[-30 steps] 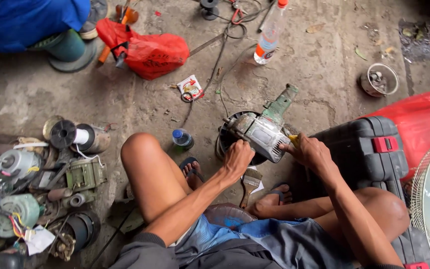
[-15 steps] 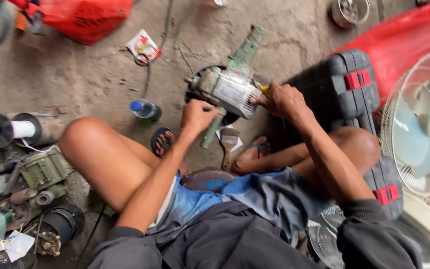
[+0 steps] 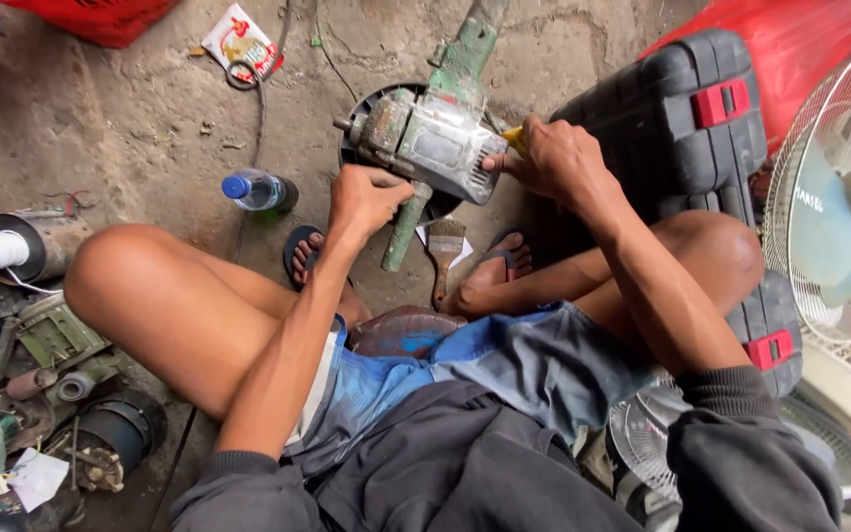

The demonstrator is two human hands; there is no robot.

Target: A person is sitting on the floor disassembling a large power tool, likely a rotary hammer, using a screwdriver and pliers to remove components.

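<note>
A worn green and grey power tool (image 3: 425,133) rests on a black round part on the concrete floor in front of me. My left hand (image 3: 366,197) grips its green side handle (image 3: 404,229). My right hand (image 3: 549,158) holds a yellow-handled tool (image 3: 512,138) against the tool's grey housing. A paintbrush (image 3: 443,251) lies on the floor between my feet, just below the machine.
A black tool case (image 3: 672,128) with red latches sits at my right knee, a fan (image 3: 834,197) beyond it. A small plastic bottle (image 3: 253,189) stands left of my foot. Motor parts and wire spools (image 3: 22,325) crowd the left. A red crate (image 3: 100,15) sits top left.
The view has tilted down and closer, so the power tool and both hands now fill the upper middle. Both hands stay on the tool.
</note>
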